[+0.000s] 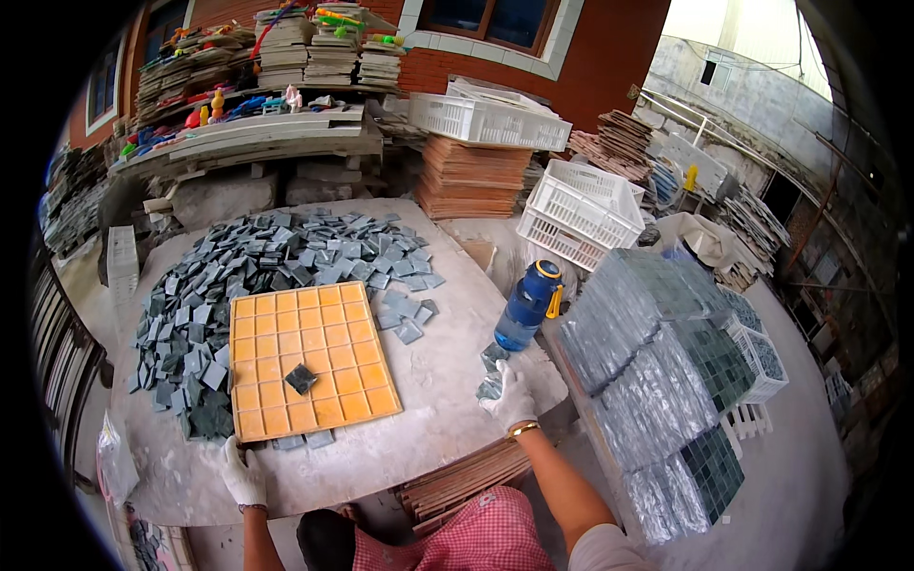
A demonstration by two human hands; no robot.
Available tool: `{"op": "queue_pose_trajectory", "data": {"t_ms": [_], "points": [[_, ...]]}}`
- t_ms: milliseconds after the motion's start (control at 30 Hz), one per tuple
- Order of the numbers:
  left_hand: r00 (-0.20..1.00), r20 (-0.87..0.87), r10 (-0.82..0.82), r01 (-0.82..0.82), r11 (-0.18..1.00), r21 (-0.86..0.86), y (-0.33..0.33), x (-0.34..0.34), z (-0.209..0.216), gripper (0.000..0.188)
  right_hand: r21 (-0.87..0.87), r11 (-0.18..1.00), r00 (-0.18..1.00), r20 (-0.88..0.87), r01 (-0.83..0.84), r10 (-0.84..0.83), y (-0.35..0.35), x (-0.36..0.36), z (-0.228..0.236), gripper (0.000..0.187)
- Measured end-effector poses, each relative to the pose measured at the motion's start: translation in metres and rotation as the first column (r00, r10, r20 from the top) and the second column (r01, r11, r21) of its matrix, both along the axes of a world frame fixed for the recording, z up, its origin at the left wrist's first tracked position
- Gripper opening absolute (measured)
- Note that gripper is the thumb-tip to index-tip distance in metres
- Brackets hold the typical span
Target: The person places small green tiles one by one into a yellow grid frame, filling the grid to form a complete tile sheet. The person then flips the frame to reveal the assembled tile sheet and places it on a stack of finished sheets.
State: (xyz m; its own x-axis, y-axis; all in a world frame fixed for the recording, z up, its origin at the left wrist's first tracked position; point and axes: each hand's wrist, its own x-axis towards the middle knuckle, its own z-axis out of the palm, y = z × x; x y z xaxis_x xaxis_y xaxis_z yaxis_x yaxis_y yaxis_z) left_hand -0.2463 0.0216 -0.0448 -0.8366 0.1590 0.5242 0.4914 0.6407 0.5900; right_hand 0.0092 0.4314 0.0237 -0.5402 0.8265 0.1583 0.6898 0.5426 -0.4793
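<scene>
A yellow grid tray [314, 357] lies on the pale worktable, its raised ribs marking out square cells. One dark stone tile [301, 379] sits askew on it, across the ribs. At the tray's near left corner is my left hand [245, 474], in a white glove, fingers extended and holding nothing visible. My right hand [514, 400], gloved too, is at the table's right side with its fingers closed on a grey-green tile [489, 388]. Another tile [493, 356] lies just beyond it, beside a blue water bottle [522, 309]. The glove partly hides the tile it grips.
A large heap of loose grey tiles [276, 249] spreads behind and left of the tray. Wrapped stacks of tile sheets [647, 381] stand at the right. White plastic crates [586, 209] and brown boards [471, 176] are behind the table, near a cluttered bench [257, 138].
</scene>
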Motion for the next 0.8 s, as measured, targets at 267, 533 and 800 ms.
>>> {"op": "queue_pose_trajectory", "data": {"t_ms": [267,533,800], "points": [[0.994,0.107,-0.008,0.009,1.000,-0.005,0.001,0.003,0.009,0.033,-0.033,0.999,0.994,0.106,0.003,0.001,-0.001,-0.005,-0.008,0.062],[0.996,0.089,-0.008,0.007,1.000,0.012,-0.001,0.002,0.001,0.034,-0.039,0.998,0.988,0.144,-0.052,0.057,-0.004,-0.005,-0.011,0.074],[0.992,0.128,-0.010,0.007,1.000,0.019,0.002,0.001,0.000,0.034,0.033,0.964,0.929,0.279,-0.263,0.244,0.012,0.000,-0.016,0.080]]}}
